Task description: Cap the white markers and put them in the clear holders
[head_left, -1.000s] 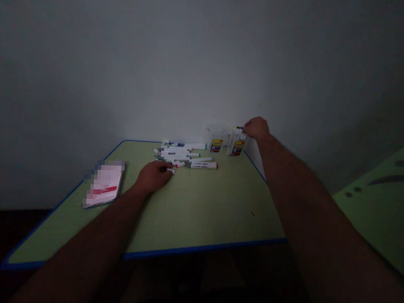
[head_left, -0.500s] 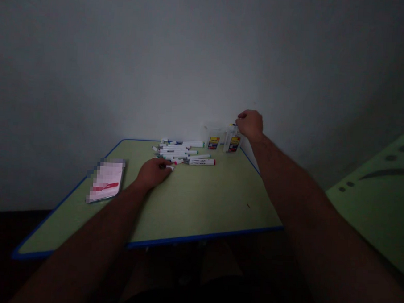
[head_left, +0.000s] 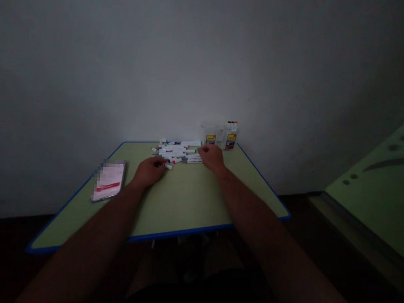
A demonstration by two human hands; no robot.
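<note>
I log slim white plastic markers with coloured ends (head_left: pixel 171 152) heaped just beyond my left hand (head_left: pixel 150 170), half-curled, grip unclear. My right hand (head_left: pixel 211 157), fingers bent, overlaps their right end; hold cannot be told.

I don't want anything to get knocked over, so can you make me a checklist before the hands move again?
1. Right-hand box standing upright: ok, with coloured marker tops showing above it.
2. Left-hand box base sitting flat: cannot tell, the right hand hides it.
3. Loose markers lying apart from each other: not ok, they are bunched together.
4. Right hand free of any marker: cannot tell, it's too dim.
5. Left hand near the loose markers: ok.
6. Flat device apart from the loose markers: ok, off to their left.
</note>
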